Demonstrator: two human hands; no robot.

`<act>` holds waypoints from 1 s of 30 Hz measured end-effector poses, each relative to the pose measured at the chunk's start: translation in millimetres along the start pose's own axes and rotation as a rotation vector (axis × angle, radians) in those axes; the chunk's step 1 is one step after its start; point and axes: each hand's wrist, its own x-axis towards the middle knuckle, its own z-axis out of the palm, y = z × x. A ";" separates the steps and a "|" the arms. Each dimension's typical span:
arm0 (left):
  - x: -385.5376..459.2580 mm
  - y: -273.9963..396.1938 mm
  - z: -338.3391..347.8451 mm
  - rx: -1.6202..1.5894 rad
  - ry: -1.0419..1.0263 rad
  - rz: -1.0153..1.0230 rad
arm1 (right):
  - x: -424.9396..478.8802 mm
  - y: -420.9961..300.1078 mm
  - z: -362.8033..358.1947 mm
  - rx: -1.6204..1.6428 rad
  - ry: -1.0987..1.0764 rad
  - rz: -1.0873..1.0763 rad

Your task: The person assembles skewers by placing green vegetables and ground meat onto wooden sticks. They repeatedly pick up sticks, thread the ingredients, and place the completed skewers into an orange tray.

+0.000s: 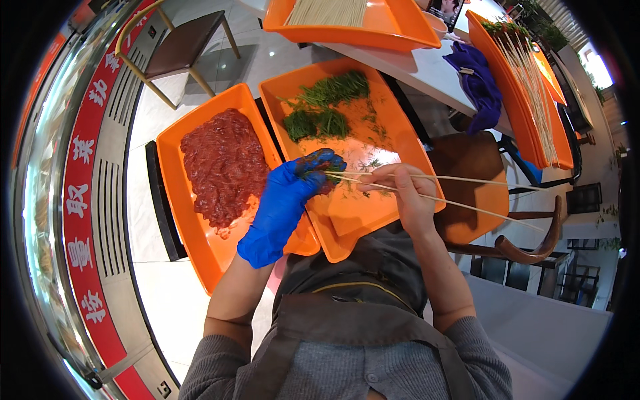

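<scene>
My left hand (295,195), in a blue disposable glove, grips a small bundle of green herbs and red meat (327,186). My bare right hand (407,195) holds two thin wooden skewers (465,202), whose left ends reach the bundle in the glove. Below both hands lies an orange plastic tray (360,217) with heaps of green herbs (335,90) at its far side and scattered sprigs. To the left, a second orange tray (175,172) holds a broad mass of raw sliced red meat (225,160). How far the skewers go into the bundle is hidden.
Beyond, a white table (425,75) bears an orange tray of bare skewers (327,12), a purple cloth (475,85) and stacked orange trays (530,100) with herb-tipped skewers. A brown chair (185,42) stands far left, another chair (532,245) at right. A display case (45,200) runs along the left.
</scene>
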 end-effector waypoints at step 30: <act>-11.0 -10.5 -37.0 -0.161 0.196 0.075 | 32.1 33.3 -91.2 -0.257 0.168 0.212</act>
